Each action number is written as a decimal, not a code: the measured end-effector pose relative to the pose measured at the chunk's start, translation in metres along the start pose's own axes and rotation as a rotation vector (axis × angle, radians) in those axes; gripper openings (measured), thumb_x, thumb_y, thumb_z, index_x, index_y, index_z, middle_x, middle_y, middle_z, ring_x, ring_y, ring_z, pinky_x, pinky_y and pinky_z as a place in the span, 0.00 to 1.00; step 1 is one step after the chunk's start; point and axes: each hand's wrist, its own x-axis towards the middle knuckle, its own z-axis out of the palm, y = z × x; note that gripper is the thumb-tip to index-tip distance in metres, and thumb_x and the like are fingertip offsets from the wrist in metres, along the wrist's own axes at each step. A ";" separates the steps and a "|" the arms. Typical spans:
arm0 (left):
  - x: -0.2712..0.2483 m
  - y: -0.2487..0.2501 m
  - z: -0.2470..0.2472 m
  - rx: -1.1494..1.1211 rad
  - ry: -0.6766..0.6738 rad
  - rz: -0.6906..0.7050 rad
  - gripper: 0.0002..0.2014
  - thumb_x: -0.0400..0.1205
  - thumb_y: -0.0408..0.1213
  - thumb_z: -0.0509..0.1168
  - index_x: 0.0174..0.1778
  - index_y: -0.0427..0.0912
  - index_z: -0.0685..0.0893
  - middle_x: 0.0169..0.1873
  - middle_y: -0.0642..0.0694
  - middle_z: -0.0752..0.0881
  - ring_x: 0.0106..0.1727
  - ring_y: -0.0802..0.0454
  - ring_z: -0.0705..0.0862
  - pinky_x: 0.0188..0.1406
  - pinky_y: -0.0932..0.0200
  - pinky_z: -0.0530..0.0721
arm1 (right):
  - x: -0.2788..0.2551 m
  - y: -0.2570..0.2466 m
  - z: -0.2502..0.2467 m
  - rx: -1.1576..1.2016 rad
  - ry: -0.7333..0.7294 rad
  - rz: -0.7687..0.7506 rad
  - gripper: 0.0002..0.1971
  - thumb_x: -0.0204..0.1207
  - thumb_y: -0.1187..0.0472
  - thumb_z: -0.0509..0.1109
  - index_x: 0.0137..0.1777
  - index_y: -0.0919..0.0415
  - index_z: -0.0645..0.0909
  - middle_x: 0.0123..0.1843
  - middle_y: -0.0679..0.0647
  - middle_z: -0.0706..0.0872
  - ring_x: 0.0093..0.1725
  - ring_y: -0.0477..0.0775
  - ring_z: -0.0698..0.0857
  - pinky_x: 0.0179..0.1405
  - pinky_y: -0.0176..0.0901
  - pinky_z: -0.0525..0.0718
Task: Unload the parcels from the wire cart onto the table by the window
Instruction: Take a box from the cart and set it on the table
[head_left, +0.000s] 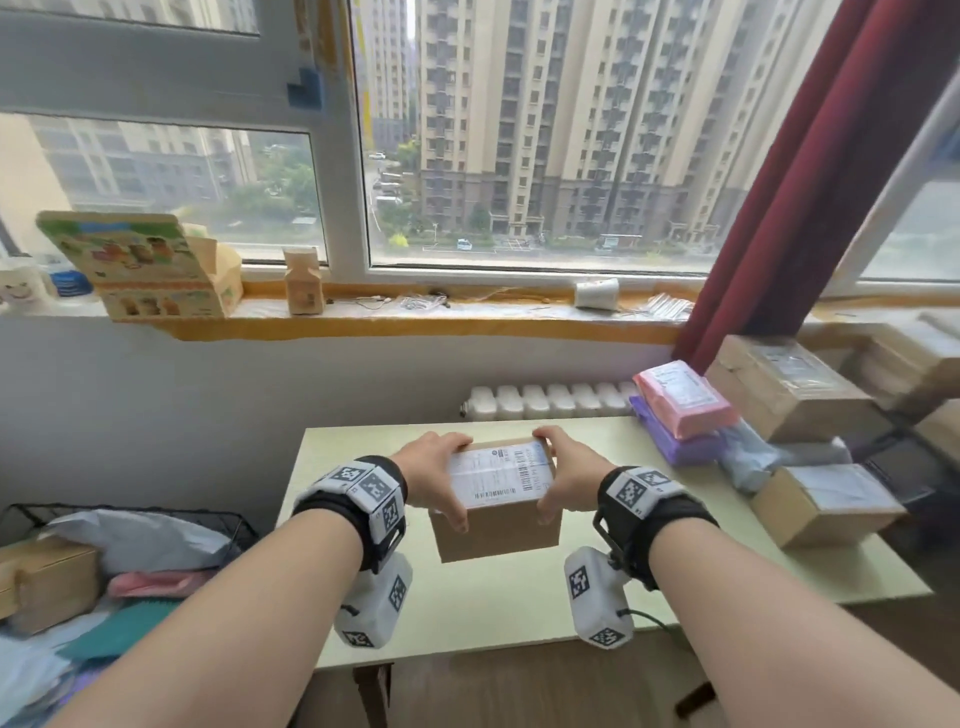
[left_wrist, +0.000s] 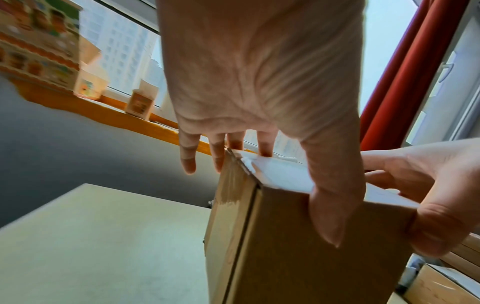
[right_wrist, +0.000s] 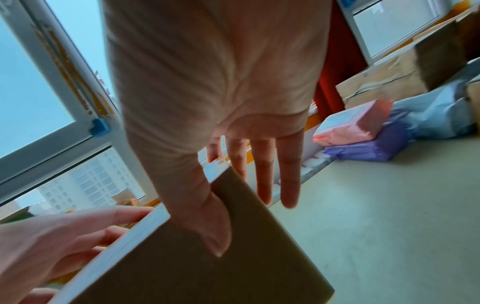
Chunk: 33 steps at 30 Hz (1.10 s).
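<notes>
Brown box (head_left: 496, 499) hangs above the table (head_left: 519, 597), left hand (head_left: 434, 470) and right hand (head_left: 563, 475) each keeping a tight grip on one end so it stays level.

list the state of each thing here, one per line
cardboard box: held above the table, label up
left hand: grips the box's left end
right hand: grips its right end
table: bears parcels along its right side
pink parcel: lies on a purple parcel
wire cart: still loaded
</notes>
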 end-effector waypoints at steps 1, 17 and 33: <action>0.007 0.014 0.005 -0.001 -0.002 0.015 0.55 0.57 0.47 0.84 0.79 0.51 0.63 0.69 0.48 0.71 0.68 0.49 0.74 0.69 0.53 0.76 | -0.001 0.013 -0.007 0.012 0.001 0.014 0.56 0.57 0.71 0.83 0.81 0.52 0.54 0.69 0.54 0.76 0.58 0.55 0.83 0.55 0.48 0.86; 0.111 0.194 0.099 -0.123 -0.017 0.047 0.49 0.54 0.50 0.84 0.71 0.45 0.70 0.57 0.50 0.76 0.53 0.53 0.80 0.52 0.58 0.84 | -0.004 0.214 -0.081 0.130 0.144 0.226 0.38 0.65 0.68 0.76 0.76 0.56 0.67 0.64 0.52 0.83 0.61 0.53 0.82 0.61 0.48 0.82; 0.222 0.240 0.129 -0.091 -0.136 0.167 0.49 0.56 0.48 0.84 0.72 0.48 0.69 0.59 0.49 0.73 0.56 0.53 0.78 0.52 0.61 0.82 | 0.046 0.294 -0.110 0.159 0.158 0.415 0.35 0.64 0.67 0.76 0.73 0.56 0.71 0.64 0.52 0.84 0.61 0.53 0.83 0.59 0.46 0.81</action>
